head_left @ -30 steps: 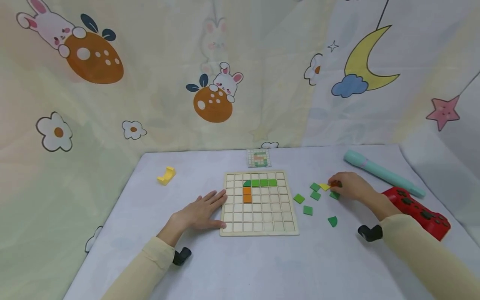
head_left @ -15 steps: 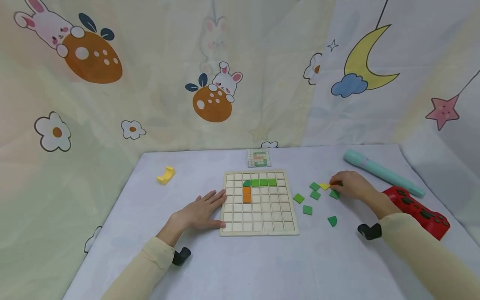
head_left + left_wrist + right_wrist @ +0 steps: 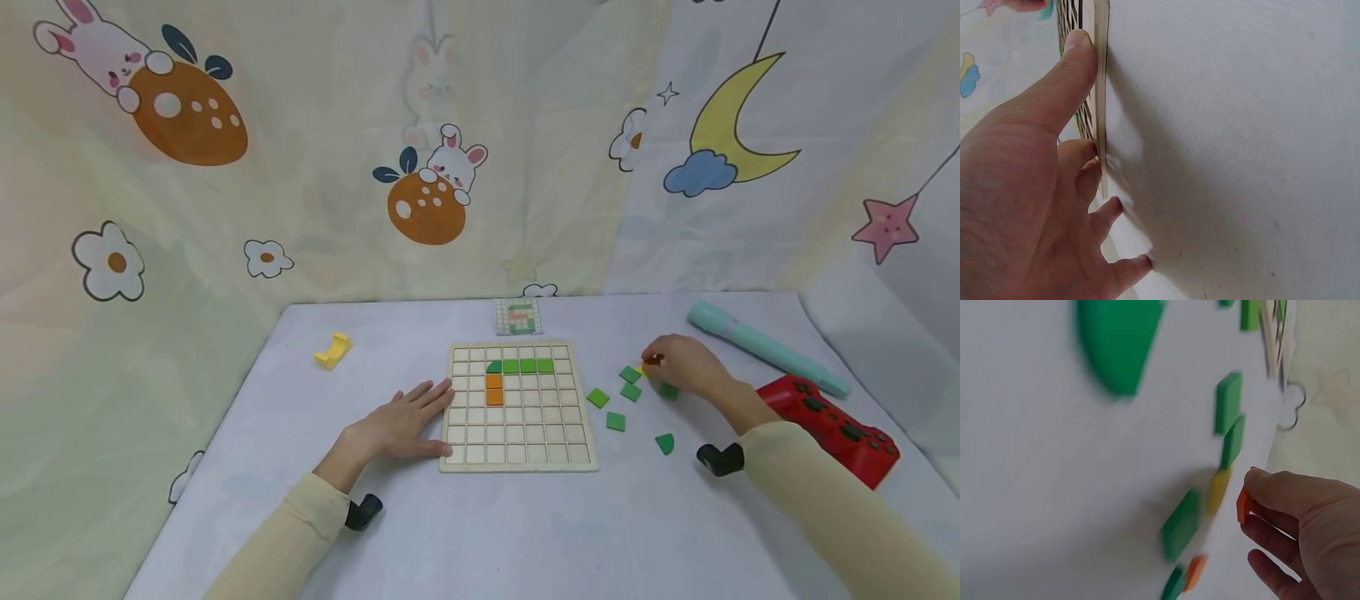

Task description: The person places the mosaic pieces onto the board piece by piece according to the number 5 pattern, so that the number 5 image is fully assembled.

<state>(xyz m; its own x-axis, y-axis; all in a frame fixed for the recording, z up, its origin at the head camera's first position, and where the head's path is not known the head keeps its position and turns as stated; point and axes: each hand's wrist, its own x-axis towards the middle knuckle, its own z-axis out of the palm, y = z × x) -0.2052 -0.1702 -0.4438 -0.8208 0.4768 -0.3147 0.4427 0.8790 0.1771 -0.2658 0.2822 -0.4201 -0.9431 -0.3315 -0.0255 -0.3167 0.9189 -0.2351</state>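
With our left hand (image 3: 405, 423) spread flat, we touch the left edge of a pale wooden grid board (image 3: 525, 433) on the white-covered desk (image 3: 570, 533), its thumb and nearest fingers at the rim. Well apart from it, our right hand (image 3: 686, 364) pinches a small orange tile (image 3: 1244, 505) between thumb and fingers, right of the board and near a yellow tile (image 3: 1219, 490). Loose green square tiles (image 3: 616, 422) and a dark green rounded wedge (image 3: 665, 443) lie about. On the board we see one dark green rounded tile (image 3: 494, 367), three light green square tiles (image 3: 528, 365) in line beside it, and two orange square tiles (image 3: 494, 381) on its near side. A printed pattern card (image 3: 517, 317) lies beyond the board; a red game controller (image 3: 832, 429) lies by our right forearm.
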